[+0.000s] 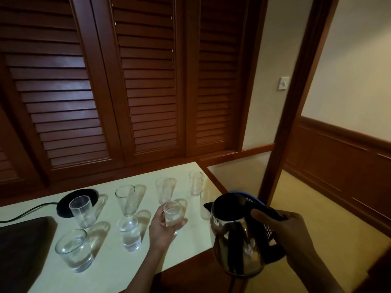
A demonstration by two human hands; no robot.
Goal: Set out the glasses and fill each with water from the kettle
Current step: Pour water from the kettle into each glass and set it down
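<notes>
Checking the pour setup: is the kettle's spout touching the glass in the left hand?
Apart. The head view shows table between the kettle's spout and the glass the left hand holds.

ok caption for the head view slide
Left hand holds a short clear glass while right hand grips a shiny steel kettle beside the pale table.

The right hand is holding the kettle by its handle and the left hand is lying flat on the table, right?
No: the head view shows the left hand gripping a small glass. The right hand does hold the kettle by its handle.
</notes>
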